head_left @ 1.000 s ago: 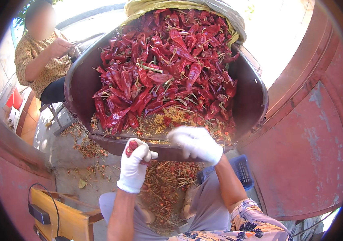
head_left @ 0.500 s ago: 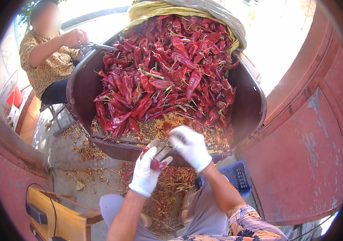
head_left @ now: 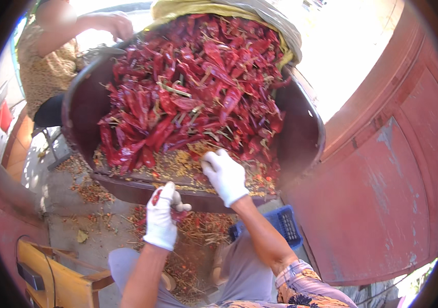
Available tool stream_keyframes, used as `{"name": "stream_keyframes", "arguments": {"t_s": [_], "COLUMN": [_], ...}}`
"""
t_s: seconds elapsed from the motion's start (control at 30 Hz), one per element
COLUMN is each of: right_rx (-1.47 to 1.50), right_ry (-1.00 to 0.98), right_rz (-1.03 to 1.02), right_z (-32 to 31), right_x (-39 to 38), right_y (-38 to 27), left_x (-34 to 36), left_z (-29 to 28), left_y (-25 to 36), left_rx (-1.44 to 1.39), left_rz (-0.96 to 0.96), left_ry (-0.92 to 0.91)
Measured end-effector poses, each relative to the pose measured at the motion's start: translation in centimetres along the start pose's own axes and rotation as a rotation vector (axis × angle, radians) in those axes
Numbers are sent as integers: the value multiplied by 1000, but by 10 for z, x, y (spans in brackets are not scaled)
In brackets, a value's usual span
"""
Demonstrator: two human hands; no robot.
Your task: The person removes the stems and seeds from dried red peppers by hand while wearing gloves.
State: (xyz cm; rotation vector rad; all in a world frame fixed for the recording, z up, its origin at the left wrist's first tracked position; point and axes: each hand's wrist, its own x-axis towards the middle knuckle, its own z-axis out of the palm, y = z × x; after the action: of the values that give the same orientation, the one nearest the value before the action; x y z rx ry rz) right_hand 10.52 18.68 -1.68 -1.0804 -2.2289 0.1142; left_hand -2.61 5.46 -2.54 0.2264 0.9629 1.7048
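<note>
A heap of dried red chili peppers [head_left: 193, 87] fills the dark maroon cart [head_left: 303, 115] in front of me. My left hand [head_left: 161, 223], in a white glove, is closed round a red chili pepper [head_left: 179, 215] just outside the cart's near edge. Another bit of red shows by its thumb. My gloved right hand [head_left: 225, 177] is over the near end of the cart bed, by the loose yellow seeds [head_left: 178, 163]. Its fingers curl downward, and whatever they may hold is hidden.
Across the cart at left sits a co-worker [head_left: 49, 77] with scissors [head_left: 107, 51] near one hand. Cut stems [head_left: 206, 226] litter the ground below, next to a blue plastic crate [head_left: 285, 226]. A wooden stool [head_left: 65, 277] is at lower left, and a red metal door [head_left: 362, 205] at right.
The view has shifted, so the cart sits further left. My left fingers have folded over the chili pepper, and my right fingers have curled down by the seeds. The co-worker's hand has moved.
</note>
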Motion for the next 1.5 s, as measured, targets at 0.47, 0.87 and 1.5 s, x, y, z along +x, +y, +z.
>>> {"name": "stream_keyframes", "arguments": {"t_s": [0.47, 0.87, 1.5], "right_rx": [1005, 1110, 1919], "right_ry": [-462, -271, -710], "right_rz": [429, 498, 798], "right_z": [-32, -21, -7], "right_x": [-16, -28, -30], "right_y": [-41, -54, -46], "left_x": [1, -10, -16], "left_z": [1, 11, 4], "left_y": [15, 4, 22], "left_rx": [633, 523, 381], "left_rz": [376, 342, 144], "left_ry": [-161, -44, -202]}}
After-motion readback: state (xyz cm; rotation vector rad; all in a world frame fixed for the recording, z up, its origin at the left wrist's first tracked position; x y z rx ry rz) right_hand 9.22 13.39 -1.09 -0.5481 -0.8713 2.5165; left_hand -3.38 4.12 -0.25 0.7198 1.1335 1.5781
